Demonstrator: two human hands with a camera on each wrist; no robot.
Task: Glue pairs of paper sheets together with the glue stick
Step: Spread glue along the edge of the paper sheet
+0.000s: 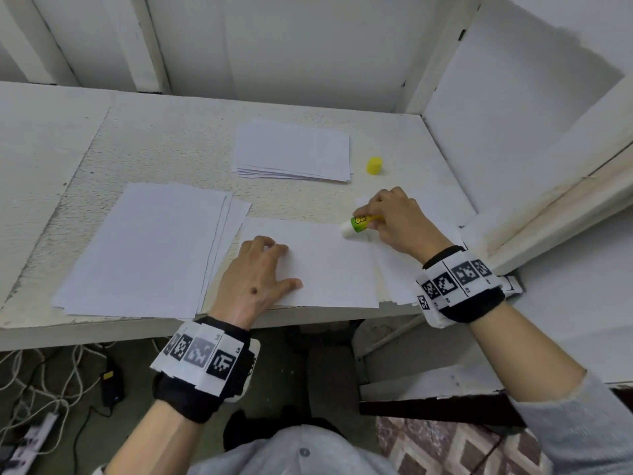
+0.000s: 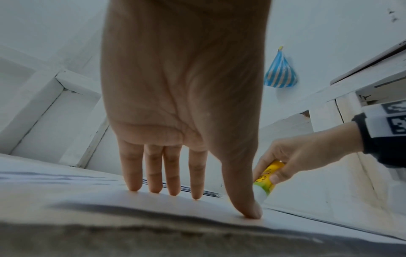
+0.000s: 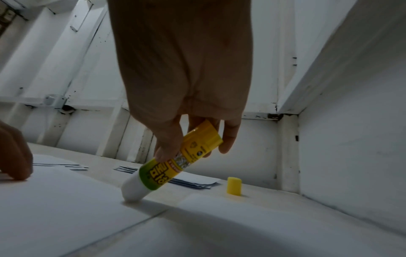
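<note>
Right hand (image 1: 397, 221) reaches in from the right with the wrist raised above the table (image 1: 164, 142); its thumb and fingers are curled round the upper barrel of the glue stick (image 1: 358, 225), so the grip is closed on it. The stick is tilted, its long axis sloping down and to the left, yellow base up inside the hand, white glue end down and touching the top sheet (image 1: 329, 265) near that sheet's far right corner. Left hand (image 1: 255, 279) lies on the same sheet's left part, fingers straight and slightly spread, fingertips (image 2: 173, 191) and thumb pressing the paper flat; it grips nothing. The sheet lies at the table's near edge, between a fanned pile of sheets (image 1: 147, 248) on the left and further sheets under the right wrist. A second stack (image 1: 294, 152) lies farther back, with the yellow cap (image 1: 374, 165) standing upright just beside it.
</note>
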